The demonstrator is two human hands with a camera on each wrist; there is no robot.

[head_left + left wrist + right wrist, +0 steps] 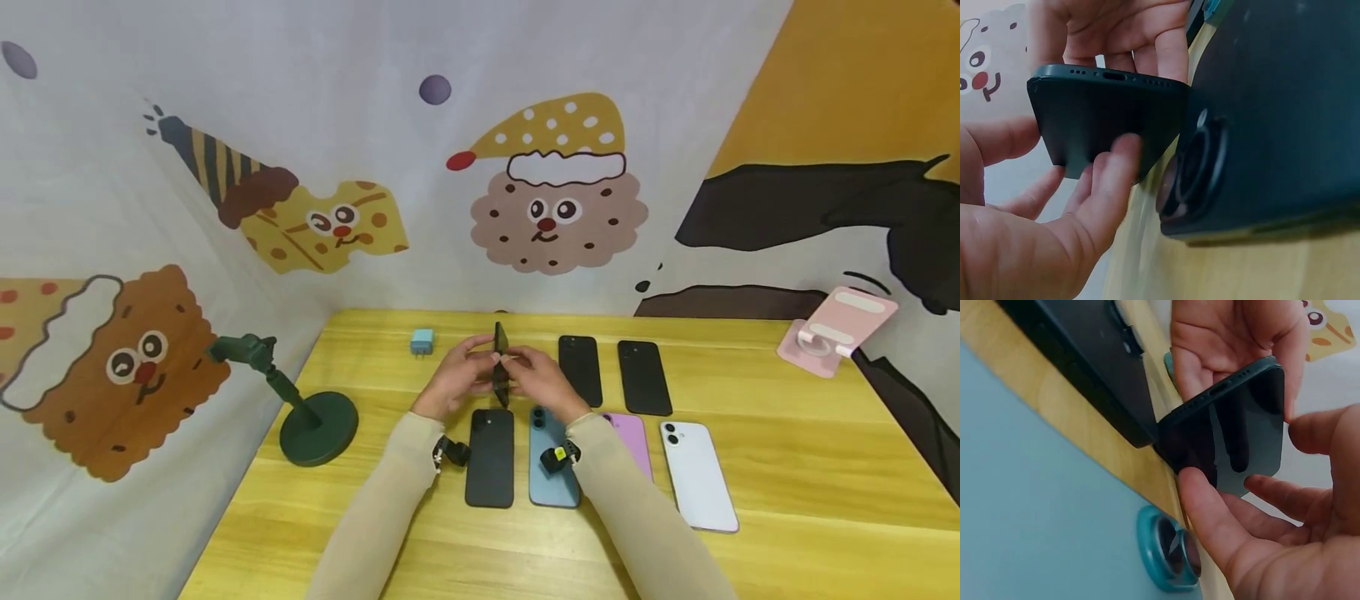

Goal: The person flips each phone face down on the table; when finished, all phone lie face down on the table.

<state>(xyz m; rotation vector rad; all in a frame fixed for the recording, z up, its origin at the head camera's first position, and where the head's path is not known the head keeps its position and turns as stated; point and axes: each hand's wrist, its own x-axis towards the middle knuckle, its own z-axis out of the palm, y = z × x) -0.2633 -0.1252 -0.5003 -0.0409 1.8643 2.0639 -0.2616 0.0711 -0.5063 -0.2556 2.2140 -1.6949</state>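
Observation:
Between both hands a black smartphone [500,375] stands on edge, seen nearly side-on in the head view. My left hand [453,379] holds it from the left, its fingers at the matte back [1079,112] and the thumb at an edge. From the other side my right hand [546,382] grips it, fingertips along the edges of the glossy, reflecting screen [1235,425]. The port end points toward the wrist cameras. Just below the hands lie a black phone [490,460] and a blue phone [553,479], both back up.
Two more black phones [580,371] lie behind the right hand. A pink phone [633,442], partly under the right forearm, and a white phone [701,479] lie rightward. A light-blue charger plug [422,341], a dark green stand [318,427] and a pink stand [843,325] are farther out.

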